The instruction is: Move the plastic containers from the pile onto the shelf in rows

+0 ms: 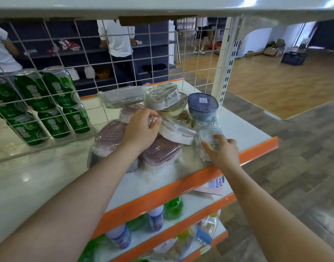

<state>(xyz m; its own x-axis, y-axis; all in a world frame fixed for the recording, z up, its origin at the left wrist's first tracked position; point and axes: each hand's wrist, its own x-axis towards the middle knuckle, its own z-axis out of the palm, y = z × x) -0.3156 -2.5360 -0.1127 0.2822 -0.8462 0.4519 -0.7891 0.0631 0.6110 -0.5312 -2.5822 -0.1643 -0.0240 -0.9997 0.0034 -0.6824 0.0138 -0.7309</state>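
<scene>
The left hand (143,127) is pinching a film-wrapped pink plastic container (152,120) mid-pile, while the right hand (222,150) is resting with fingers spread on a clear lidded plastic container (209,135) at four o'clock. Best lifted gently — neighbours are leaning. The white orange-edged shelf (238,121) is backing onto a wire grid (124,59) — wooden flooring beyond.

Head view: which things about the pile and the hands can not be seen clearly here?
- Left hand: what its fingertips grip is hidden by wrap and glare.
- Pink container: front part hidden by the left forearm.
- Blue container: its label is too small to read.
- Clear container: near side covered by the right hand.
- Tag under the shelf: text cut off.
</scene>
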